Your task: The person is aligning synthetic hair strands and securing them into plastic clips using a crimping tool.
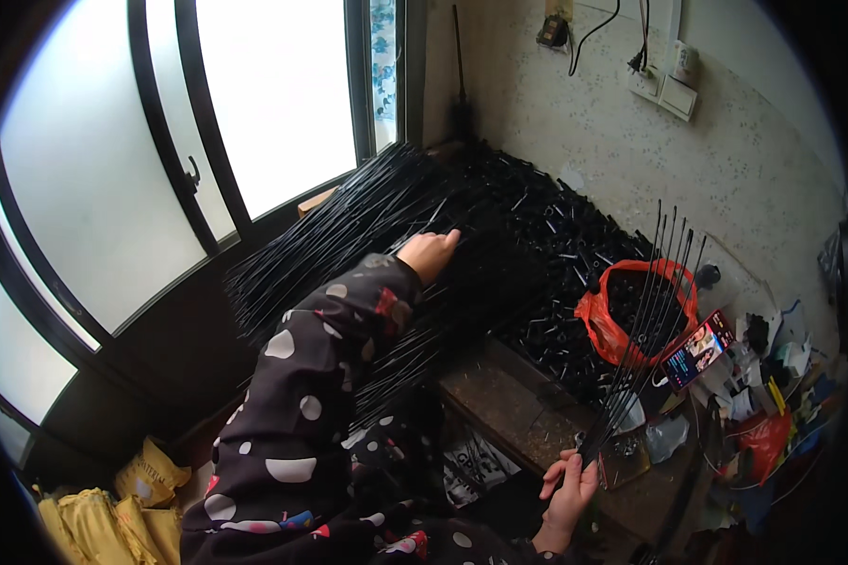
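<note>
A: What to say of the table?
B: Brown and bare near the front edge, sprinkled with crumbs.
A: And farther back?
B: Heaped with short black tubes, edged at right by a red plastic bag.
A: On the left?
B: Partly overlain by long black rods.
A: Front right?
B: Littered with a clear plastic scrap.

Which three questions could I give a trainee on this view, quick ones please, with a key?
1. Which hand grips the upright, fanned-out black rods: A) left; B) right; C) both?
2. Fill in: the open plastic bag beside the lit phone is ____ in colour.
3. True or false: the left hand is touching the phone.

Key:
1. B, the right hand.
2. Red.
3. False; it is at the large pile of long black rods.
</note>
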`<state>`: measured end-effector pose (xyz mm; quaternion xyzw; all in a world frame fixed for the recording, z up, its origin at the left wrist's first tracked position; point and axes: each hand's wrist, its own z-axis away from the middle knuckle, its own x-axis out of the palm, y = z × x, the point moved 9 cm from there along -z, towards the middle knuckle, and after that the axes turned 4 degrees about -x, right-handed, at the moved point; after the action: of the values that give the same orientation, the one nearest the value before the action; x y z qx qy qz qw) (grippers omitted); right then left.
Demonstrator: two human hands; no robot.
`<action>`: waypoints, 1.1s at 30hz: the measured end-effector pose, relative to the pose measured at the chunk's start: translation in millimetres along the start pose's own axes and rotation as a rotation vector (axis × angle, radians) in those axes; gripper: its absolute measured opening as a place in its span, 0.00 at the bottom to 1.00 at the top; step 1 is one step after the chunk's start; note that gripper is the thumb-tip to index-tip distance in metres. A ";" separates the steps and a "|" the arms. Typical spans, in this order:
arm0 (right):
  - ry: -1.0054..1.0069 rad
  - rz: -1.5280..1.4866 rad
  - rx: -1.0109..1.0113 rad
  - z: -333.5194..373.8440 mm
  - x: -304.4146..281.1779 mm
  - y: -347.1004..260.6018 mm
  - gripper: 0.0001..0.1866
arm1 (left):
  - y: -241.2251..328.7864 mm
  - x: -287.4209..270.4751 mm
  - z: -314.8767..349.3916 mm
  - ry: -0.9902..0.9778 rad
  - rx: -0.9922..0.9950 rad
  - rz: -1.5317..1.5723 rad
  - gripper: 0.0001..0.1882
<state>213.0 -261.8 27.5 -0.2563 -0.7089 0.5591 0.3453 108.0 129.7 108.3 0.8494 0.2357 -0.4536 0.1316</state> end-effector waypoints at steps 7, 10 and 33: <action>-0.005 -0.004 0.027 -6.5 -4.9 7.2 0.12 | -50.1 -0.5 48.6 0.179 -0.383 -0.187 0.23; 0.008 0.014 0.048 -10.7 -6.9 10.8 0.12 | -23.9 -2.6 71.3 -0.052 -0.423 -0.248 0.45; -0.032 0.066 0.043 -8.2 17.6 2.7 0.11 | -40.2 -44.0 30.1 0.005 -0.262 -0.132 0.29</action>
<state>208.3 -243.0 29.6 -0.2628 -0.6934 0.5893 0.3207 44.7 138.6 127.9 0.8086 0.3484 -0.4246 0.2108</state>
